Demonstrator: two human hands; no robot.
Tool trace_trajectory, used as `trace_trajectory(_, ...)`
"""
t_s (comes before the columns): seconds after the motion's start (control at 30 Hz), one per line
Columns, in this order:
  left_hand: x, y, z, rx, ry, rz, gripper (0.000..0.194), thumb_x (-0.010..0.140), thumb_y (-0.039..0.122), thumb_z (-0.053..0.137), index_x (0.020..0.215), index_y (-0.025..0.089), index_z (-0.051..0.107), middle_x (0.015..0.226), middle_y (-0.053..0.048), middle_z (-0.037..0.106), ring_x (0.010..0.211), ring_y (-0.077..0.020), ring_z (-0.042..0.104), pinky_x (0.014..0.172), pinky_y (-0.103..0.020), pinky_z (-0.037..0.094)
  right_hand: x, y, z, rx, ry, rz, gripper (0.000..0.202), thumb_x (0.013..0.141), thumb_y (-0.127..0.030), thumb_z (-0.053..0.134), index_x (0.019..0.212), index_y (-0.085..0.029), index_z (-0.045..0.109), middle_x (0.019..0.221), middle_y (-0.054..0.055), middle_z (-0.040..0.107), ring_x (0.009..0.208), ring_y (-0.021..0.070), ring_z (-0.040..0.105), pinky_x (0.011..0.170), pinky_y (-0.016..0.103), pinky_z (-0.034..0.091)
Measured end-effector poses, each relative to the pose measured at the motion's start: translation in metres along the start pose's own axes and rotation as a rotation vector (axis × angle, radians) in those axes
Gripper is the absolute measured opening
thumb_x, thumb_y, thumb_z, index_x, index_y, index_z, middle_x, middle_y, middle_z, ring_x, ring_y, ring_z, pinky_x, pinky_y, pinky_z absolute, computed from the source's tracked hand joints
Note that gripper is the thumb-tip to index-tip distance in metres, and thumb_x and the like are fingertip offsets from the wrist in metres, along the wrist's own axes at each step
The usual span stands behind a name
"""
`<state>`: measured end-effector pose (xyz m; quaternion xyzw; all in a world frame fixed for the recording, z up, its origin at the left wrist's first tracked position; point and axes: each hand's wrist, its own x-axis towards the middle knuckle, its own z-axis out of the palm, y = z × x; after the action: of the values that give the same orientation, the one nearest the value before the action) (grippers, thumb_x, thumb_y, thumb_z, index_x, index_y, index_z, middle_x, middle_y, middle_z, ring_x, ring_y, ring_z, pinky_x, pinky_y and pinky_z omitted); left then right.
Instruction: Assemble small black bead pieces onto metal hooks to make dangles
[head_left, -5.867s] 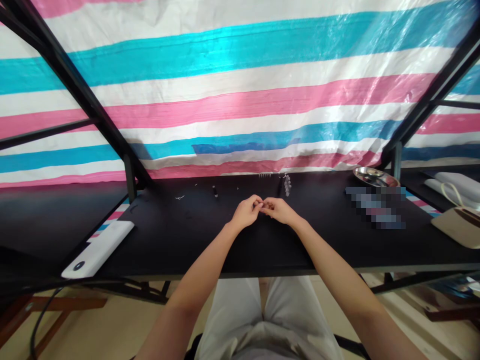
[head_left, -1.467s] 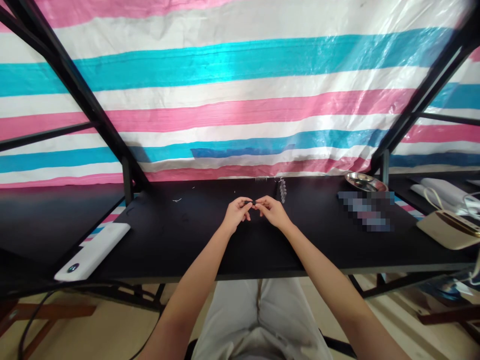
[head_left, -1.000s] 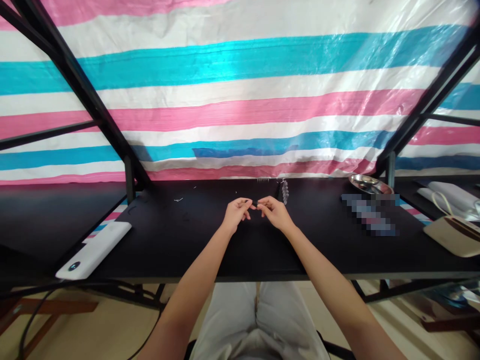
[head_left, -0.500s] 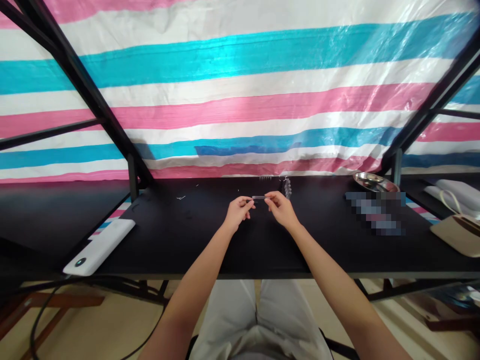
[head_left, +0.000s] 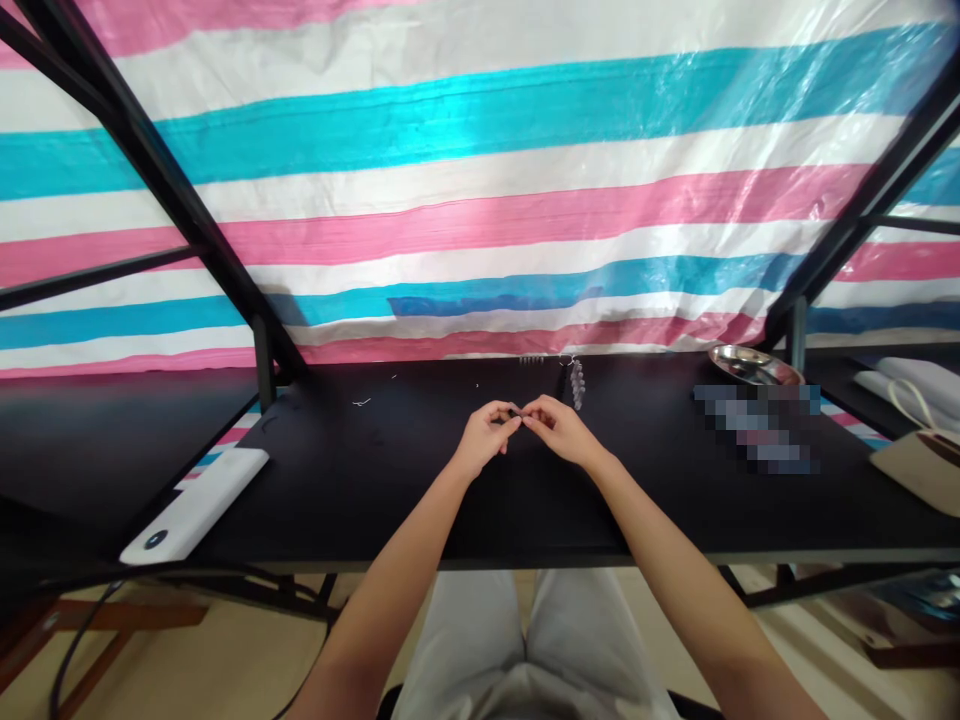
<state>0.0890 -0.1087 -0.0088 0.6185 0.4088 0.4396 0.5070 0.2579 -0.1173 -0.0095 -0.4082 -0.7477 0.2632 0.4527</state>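
My left hand [head_left: 486, 436] and my right hand [head_left: 559, 426] meet fingertip to fingertip above the black table [head_left: 360, 500]. Both are closed in a pinch, and a small dark piece shows between the tips, too small to make out. Just beyond my right hand lies a string of clear, bead-like pieces [head_left: 577, 384]. A short row of similar small pieces [head_left: 532, 360] sits at the table's back edge.
A white device [head_left: 196, 506] lies at the table's left end. At the back right stands a round metal dish [head_left: 754, 366], with a blurred-out object before it. White thread scraps [head_left: 362, 402] lie left of centre. A beige pouch [head_left: 919, 468] is at the far right.
My hands have come together, and the short clear piece that spanned the gap between them no longer shows. The view has shifted slightly.
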Motion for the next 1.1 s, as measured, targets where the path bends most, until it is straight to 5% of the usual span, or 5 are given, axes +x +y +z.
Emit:
trace_trajectory(0.13,-0.001,-0.004,0.002,0.075,-0.008,0.043,0.023,0.074,0.035,0.059,0.088,0.018,0.053,0.068,0.004,0.053,0.037,-0.0032,0.043,0.038,-0.019,0.032,-0.003,0.003,0.003,0.023,-0.125,0.097,0.02,0.079,-0.039,0.051,0.079,-0.019,0.056,0.057,-0.004,0.046,0.048,0.0088,0.039,0.048,0.023,0.035)
trace_trajectory(0.37,-0.005,-0.013,0.007,0.559,0.01,0.265,0.013,0.079,0.025,0.052,0.091,0.022,0.057,0.077,-0.001,0.06,0.058,-0.0098,0.053,0.059,-0.022,0.041,-0.004,0.014,-0.011,-0.027,-0.248,0.187,0.017,0.076,-0.034,0.054,0.073,-0.018,0.058,0.06,-0.002,0.055,0.052,0.0098,0.049,0.052,0.023,0.039)
trace_trajectory(0.63,0.014,-0.004,0.043,0.82,-0.182,0.234,0.018,0.089,0.023,0.035,0.104,0.023,0.046,0.102,-0.005,0.06,0.084,-0.0183,0.061,0.072,-0.029,0.044,-0.006,0.043,-0.059,-0.477,0.027,0.462,0.012,0.074,-0.028,0.055,0.072,-0.017,0.061,0.069,0.003,0.064,0.065,0.0138,0.059,0.062,0.023,0.042)
trace_trajectory(0.83,0.046,-0.008,0.068,0.798,-0.101,0.223,0.016,0.089,0.026,0.036,0.103,0.021,0.042,0.093,-0.006,0.059,0.083,-0.0185,0.06,0.074,-0.03,0.044,-0.008,0.041,-0.061,-0.709,-0.006,0.604,0.014,0.075,-0.031,0.054,0.077,-0.019,0.062,0.079,0.006,0.066,0.071,0.0161,0.06,0.06,0.023,0.039)
trace_trajectory(1.1,0.052,-0.021,0.073,0.978,-0.065,0.158,0.017,0.087,0.032,0.04,0.098,0.02,0.046,0.089,-0.005,0.061,0.076,-0.0179,0.061,0.068,-0.028,0.044,-0.006,0.036,-0.055,-0.749,-0.017,0.671,0.021,0.078,-0.038,0.052,0.08,-0.021,0.065,0.081,0.007,0.066,0.078,0.0195,0.061,0.063,0.026,0.039)
